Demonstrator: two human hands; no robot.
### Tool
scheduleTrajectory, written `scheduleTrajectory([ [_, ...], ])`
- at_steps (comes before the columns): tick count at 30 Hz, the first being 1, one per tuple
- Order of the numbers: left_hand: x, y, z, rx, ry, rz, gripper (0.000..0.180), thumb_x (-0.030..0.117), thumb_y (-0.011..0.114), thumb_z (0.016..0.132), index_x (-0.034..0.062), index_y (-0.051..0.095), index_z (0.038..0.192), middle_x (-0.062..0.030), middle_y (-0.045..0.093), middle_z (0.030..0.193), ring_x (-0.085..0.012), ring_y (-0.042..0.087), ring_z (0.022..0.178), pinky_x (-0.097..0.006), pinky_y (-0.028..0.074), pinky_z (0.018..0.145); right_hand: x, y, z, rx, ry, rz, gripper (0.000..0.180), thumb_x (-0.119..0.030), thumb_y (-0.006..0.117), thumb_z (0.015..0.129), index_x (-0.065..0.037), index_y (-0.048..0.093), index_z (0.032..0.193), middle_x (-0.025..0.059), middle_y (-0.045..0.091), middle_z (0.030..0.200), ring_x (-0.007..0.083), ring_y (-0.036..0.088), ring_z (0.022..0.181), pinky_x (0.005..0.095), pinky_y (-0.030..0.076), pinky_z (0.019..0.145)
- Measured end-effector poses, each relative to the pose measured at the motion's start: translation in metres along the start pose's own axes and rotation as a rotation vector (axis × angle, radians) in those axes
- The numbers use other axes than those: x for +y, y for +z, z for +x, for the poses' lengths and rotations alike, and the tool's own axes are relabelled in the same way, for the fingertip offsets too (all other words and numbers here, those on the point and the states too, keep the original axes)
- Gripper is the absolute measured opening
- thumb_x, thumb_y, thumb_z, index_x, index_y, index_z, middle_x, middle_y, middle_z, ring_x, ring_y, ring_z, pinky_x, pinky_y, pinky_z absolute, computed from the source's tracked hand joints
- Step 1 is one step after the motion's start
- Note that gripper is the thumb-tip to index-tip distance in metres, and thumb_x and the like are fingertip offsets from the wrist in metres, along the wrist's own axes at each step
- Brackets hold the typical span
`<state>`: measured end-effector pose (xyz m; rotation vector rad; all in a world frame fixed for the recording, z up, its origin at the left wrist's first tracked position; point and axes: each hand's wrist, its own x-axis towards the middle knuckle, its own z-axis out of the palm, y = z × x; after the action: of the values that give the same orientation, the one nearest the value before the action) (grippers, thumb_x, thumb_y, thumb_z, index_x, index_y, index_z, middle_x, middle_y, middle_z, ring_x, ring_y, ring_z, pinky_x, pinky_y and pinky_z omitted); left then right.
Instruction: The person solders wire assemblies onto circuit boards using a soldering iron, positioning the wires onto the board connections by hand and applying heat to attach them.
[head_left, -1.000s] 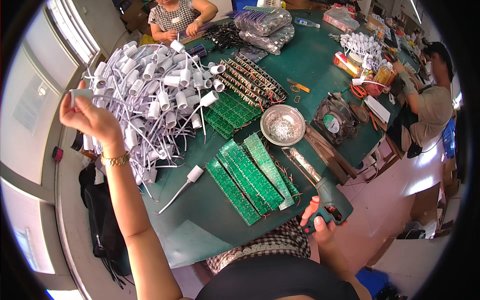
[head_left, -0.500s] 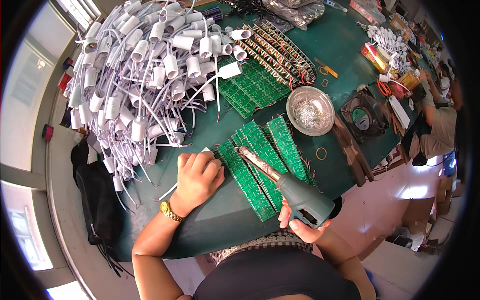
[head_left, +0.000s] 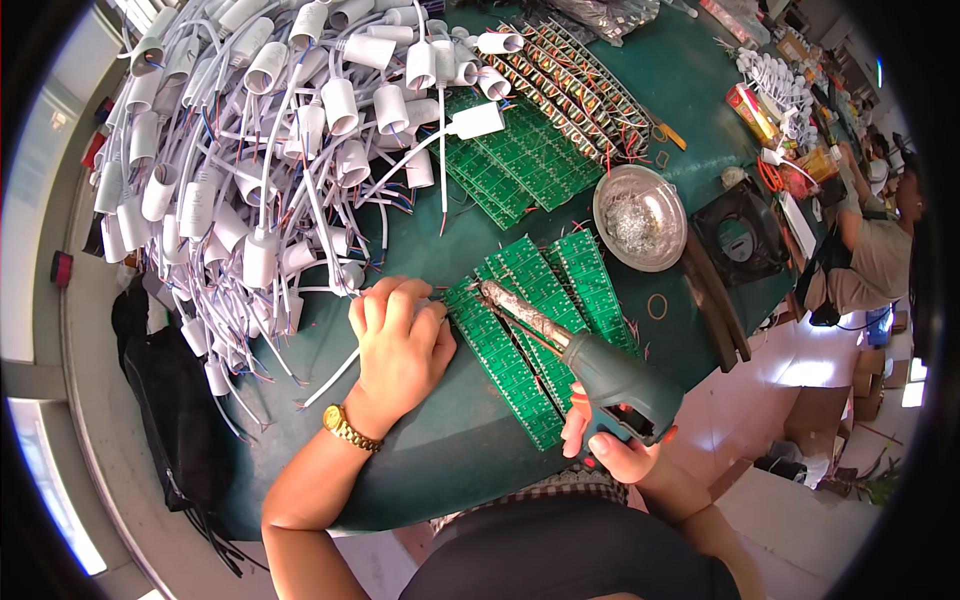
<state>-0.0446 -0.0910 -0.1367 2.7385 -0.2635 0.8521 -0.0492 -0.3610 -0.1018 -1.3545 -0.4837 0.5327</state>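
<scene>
My right hand (head_left: pixel 612 452) grips the dark green handle of a soldering gun (head_left: pixel 620 375), whose long worn barrel slants up and left. Its tip is over the upper left end of a green circuit board strip (head_left: pixel 497 362). Beside that strip lie two more green board panels, a middle one (head_left: pixel 530 305) and a right one (head_left: pixel 592 285). My left hand (head_left: pixel 402 335) is closed, knuckles up, at the same upper left corner of the boards. A white cable (head_left: pixel 335 378) runs under its palm; the fingertips are mostly hidden.
White lamp sockets (head_left: pixel 260 258) with cables are heaped at the left. Behind the boards lie more green panels (head_left: pixel 540 150) and rows of assembled boards (head_left: pixel 575 90). A metal bowl (head_left: pixel 667 215) holds silvery bits. Brown bars (head_left: pixel 712 295) and a black fan (head_left: pixel 740 235) are at the right.
The view has shifted slightly, so most things on the table appear moved. My left hand is a little higher and more curled. The soldering gun stays over the same board corner.
</scene>
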Motion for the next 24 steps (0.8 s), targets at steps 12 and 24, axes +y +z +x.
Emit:
scheduleTrajectory([
  [12,-0.003,0.006,-0.001,-0.051,-0.301,-0.320,0.015,0.001,0.068,0.064,0.0031,0.060,0.077,-0.0148,0.055,0.105,-0.0313,0.055,0.093,-0.039,0.045,0.082,0.003,0.002,0.003,-0.047,0.035,0.002,0.043,-0.014,0.061,0.086,0.002,0.048,0.123,0.0125,0.061,0.082,0.0200,0.062,0.068,0.0367,0.052,0.067],
  [24,-0.006,0.006,-0.001,-0.078,-0.402,-0.418,0.009,0.004,0.068,0.066,0.0020,0.060,0.071,-0.0122,0.058,0.102,-0.0286,0.056,0.092,-0.037,0.045,0.081,0.011,0.007,-0.002,0.003,0.019,-0.105,0.030,-0.013,0.057,0.088,0.001,0.049,0.113,0.0117,0.061,0.084,0.0168,0.060,0.067,0.0344,0.051,0.068],
])
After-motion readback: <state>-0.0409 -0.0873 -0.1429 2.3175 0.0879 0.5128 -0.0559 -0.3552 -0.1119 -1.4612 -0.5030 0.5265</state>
